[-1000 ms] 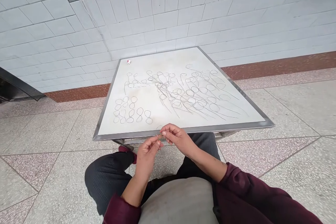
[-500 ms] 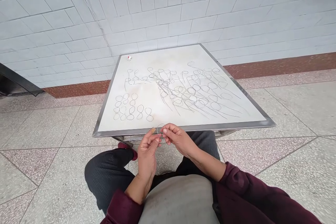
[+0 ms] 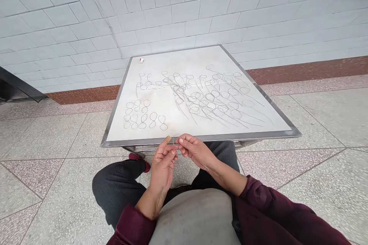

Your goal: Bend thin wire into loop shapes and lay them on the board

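Between my two hands, just off the table's near edge, is a thin looped wire point(image 3: 174, 138). My left hand point(image 3: 163, 160) pinches its lower part between thumb and finger, while another finger with a tan wrap on its tip points up. My right hand point(image 3: 194, 150) grips the other side of the loop, thumb against curled fingers. How the wire runs inside the fingers is hidden. Beyond them, figure-eight wires point(image 3: 144, 116) lie in rows at the table's near left. Many wires with a loop at one end and a long straight tail point(image 3: 212, 105) spread over the middle and right.
The white table point(image 3: 155, 138) has a grey metal rim and stands close to a tiled wall point(image 3: 184, 19). A small red-and-white object point(image 3: 142, 60) sits at its far left corner. My legs point(image 3: 119, 187) are at the near edge.
My hands stay on the same wire with hardly any shift in the fingers. The whole view has tilted slightly, so the table sits a little higher.
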Available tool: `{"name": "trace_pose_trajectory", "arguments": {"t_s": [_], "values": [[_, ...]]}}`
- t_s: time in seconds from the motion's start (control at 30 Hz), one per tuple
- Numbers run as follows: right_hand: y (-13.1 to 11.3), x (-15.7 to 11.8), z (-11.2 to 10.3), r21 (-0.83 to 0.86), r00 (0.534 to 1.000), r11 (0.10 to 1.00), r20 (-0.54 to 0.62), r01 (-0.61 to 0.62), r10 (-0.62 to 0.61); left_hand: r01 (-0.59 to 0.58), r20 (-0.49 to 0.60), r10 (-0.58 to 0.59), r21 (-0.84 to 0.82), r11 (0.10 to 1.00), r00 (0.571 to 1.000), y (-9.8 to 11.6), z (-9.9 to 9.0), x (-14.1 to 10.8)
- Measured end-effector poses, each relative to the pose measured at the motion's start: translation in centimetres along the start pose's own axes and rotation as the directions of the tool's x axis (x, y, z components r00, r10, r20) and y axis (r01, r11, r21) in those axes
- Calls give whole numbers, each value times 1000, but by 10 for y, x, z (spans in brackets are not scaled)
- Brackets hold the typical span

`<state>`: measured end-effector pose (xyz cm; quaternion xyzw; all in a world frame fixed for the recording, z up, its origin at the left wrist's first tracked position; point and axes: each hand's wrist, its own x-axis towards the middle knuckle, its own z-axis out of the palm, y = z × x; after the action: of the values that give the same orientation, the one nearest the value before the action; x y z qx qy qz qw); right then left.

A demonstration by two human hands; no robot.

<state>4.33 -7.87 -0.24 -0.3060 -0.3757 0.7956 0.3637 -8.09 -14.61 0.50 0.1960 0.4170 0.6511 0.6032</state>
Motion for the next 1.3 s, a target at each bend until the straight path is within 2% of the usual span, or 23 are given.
{"name": "trace_pose_trajectory", "arguments": {"t_s": [0.2, 0.47, 0.63, 0.77, 0.87, 0.97, 1.03, 1.1, 1.2, 1.3], "values": [[1, -1, 1, 14, 1000, 1000, 10, -11, 11, 27, -18, -28, -31, 999, 999, 2, -1, 0], [2, 0, 1, -94, 999, 994, -6, 52, -53, -60, -45, 68, 160, 985, 997, 4, -4, 1], [4, -1, -2, -112, 996, 990, 11, 85, -85, -96, -143, 114, 131, 987, 983, 3, -6, 3], [8, -1, -4, -232, 998, 971, 8, 58, -58, -113, -244, 122, 47, 992, 962, 7, -9, 5], [16, -1, -6, -347, 997, 937, 71, 47, -23, -102, -288, 95, -9, 995, 953, 11, -11, 6], [24, -1, -6, -438, 980, 889, 190, 132, -51, -93, -310, 75, -46, 995, 948, 13, -13, 7], [30, -2, -6, -451, 964, 879, 262, 154, -35, -91, -306, 69, -57, 994, 950, 13, -14, 7], [35, -2, -4, -423, 951, 898, 308, 123, 15, -90, -293, 69, -60, 994, 954, 13, -15, 7], [39, -2, -3, -387, 943, 920, 322, 54, 80, -94, -280, 71, -67, 993, 957, 13, -16, 6], [38, -2, -3, -403, 950, 912, 307, 74, 58, -85, -259, 59, -92, 992, 964, 14, -15, 5]]}}
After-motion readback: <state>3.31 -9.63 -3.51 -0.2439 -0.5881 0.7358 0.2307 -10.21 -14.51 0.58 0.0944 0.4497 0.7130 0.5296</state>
